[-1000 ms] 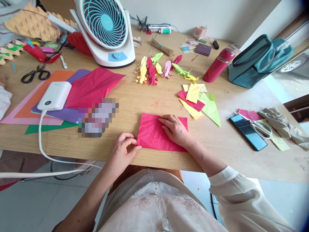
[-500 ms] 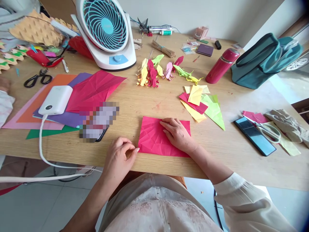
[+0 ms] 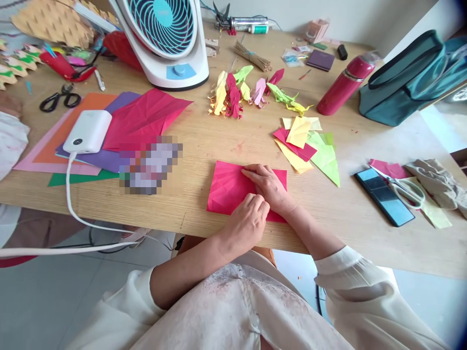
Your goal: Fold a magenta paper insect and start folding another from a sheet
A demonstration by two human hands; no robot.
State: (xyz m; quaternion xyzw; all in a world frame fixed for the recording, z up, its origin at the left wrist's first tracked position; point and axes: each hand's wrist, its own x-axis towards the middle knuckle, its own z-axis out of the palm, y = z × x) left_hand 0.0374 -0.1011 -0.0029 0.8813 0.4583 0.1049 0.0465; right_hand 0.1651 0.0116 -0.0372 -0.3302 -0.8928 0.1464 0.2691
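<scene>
- The left hand (image 3: 251, 218) is closed, fingers curled under; whether it pinches anything is hidden. The right hand (image 3: 269, 188) lies flattened, palm down.
- Bare forearms (image 3: 193, 262) slant inward, the left's more level.
- Beneath both hands, extending leftward: a creased, rectangular, crimson paper sheet (image 3: 226, 187).
- Right fingertips (image 3: 245, 170) touch it beyond the left knuckles.

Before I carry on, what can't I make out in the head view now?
All in the head view:
Creased, rectangular red paper: part covered by the left hand and right hand.
Left fingers: tips hidden beneath the hand itself.
White fan with turquoise grille: top cut off by the upper edge.
Rounded white power bank: display too small to read.
</scene>
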